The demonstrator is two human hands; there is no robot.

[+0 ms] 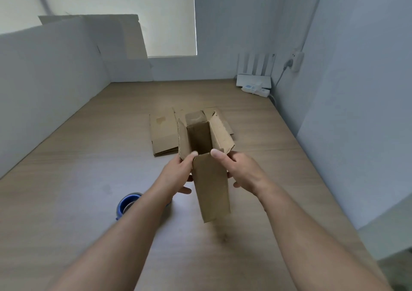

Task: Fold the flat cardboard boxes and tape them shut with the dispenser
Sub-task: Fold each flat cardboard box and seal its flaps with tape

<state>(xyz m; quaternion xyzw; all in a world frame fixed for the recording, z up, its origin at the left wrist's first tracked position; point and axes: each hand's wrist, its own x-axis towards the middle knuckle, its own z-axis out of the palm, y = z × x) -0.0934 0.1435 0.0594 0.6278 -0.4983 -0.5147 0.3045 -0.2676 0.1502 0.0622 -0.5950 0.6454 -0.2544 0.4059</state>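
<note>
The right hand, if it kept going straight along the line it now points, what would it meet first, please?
The open cardboard box it holds: the right hand points away from the person, thumb on the box's near rim. Past that, probably the flat cardboard boxes, though depth is unclear.

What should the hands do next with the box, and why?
Probably fold the open flaps inward, one at a time. The left hand and right hand grip the box, and its top end stands open. The tape dispenser lies untouched on the table, so taping likely comes afterwards.
</note>
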